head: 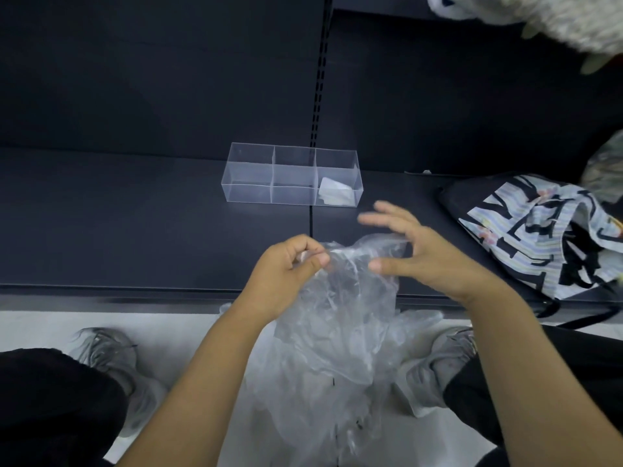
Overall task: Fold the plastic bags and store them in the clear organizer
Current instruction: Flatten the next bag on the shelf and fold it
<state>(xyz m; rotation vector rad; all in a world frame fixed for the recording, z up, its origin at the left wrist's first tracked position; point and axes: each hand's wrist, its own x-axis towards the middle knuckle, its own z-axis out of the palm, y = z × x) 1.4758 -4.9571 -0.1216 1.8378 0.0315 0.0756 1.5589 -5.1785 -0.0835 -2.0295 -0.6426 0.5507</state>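
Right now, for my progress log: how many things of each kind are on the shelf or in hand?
Clear organizer: 1
Folded plastic bag, in a right-end compartment: 1
Unfolded plastic bag, pinched by the left hand: 1
Patterned cloth bag: 1
Total: 4
The crumpled plastic lower down cannot be separated into bags.

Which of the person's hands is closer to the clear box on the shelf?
Right. The right hand spreads just in front of the right end of the clear box; the left hand pinches the plastic bag farther back.
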